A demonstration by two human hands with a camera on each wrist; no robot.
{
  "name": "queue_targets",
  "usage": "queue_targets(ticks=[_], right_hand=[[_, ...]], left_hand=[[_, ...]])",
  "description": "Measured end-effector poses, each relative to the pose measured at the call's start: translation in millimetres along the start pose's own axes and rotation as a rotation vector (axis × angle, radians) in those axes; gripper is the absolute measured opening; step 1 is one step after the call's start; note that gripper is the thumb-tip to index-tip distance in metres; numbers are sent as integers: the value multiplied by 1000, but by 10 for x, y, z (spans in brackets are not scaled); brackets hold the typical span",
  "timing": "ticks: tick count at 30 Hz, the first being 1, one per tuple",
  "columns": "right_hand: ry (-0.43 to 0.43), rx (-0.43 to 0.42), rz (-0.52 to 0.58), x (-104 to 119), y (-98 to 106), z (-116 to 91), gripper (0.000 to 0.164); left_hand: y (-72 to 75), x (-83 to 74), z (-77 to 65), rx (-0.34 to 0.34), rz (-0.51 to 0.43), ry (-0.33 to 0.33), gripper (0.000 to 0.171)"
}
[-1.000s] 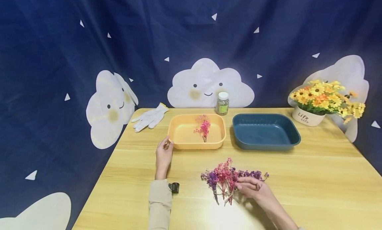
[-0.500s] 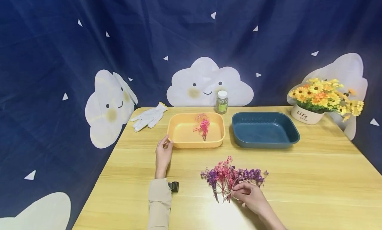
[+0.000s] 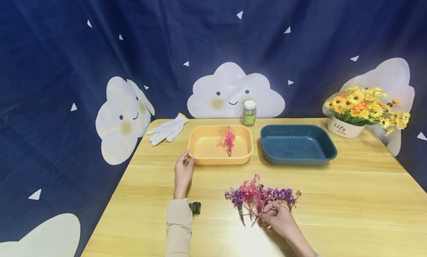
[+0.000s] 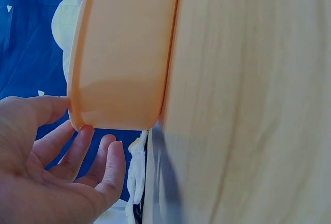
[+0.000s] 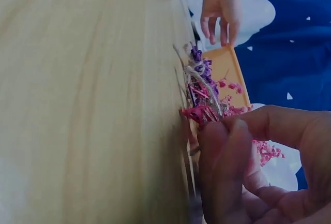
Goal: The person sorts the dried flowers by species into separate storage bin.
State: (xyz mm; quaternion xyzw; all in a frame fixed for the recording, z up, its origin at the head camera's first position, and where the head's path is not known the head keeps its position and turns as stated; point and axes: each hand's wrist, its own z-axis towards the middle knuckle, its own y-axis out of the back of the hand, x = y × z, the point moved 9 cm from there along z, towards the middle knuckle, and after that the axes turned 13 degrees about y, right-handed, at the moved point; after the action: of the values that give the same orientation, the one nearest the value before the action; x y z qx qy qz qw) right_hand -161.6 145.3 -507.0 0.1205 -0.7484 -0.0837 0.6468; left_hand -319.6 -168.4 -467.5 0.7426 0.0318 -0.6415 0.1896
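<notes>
My left hand (image 3: 183,173) pinches the near left corner of the orange-yellow plastic tray (image 3: 221,161) between thumb and fingers; the left wrist view shows its other fingers loosely bent below the rim. Inside the tray lies a pink dried-flower sprig (image 3: 229,141). Several small bunches of dried flowers, pink (image 3: 249,190) and purple (image 3: 284,195), lie side by side on the table before me. With thumb and index finger, my right hand (image 3: 281,220) pinches the twine (image 5: 206,83) around the stems among them. Its fingers partly hide the stems on the right.
Right of the orange tray stands a dark blue tray (image 3: 298,162). A lidded jar (image 3: 248,114) is behind them, a white glove (image 3: 168,129) at the back left. At the back right is a white pot (image 3: 345,129) of yellow flowers. A patterned blue curtain surrounds the wooden table (image 3: 333,212).
My right hand has moved slightly left and toward me, from beside the purple flowers down to the twine at the stems. The left hand stays on the tray corner.
</notes>
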Motion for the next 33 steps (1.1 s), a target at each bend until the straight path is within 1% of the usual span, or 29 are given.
queue_targets(ticks=[6,11,15,21,25,29,33], right_hand=[[-16,-20,58,-27,20,-33,22],[-34,-39,76,-45,32,-57,26],[-25,-37,77,-45,25,-55,26],[-31,-52,52,-49,-1,-39,27],[-26,-64,47,-55,-14,-14,24],[-35,-101,40,-56,1,-20,21],[-48,-136,45,-49,11,-37,20]], left_hand=[[1,12,12,0,-12,4,42],[4,38,16,-3,13,18,43],[7,41,19,-5,27,19,43],[2,31,15,1,17,15,43],[-5,31,12,11,8,10,43],[-7,27,8,17,1,12,43],[-2,30,12,5,18,11,43]])
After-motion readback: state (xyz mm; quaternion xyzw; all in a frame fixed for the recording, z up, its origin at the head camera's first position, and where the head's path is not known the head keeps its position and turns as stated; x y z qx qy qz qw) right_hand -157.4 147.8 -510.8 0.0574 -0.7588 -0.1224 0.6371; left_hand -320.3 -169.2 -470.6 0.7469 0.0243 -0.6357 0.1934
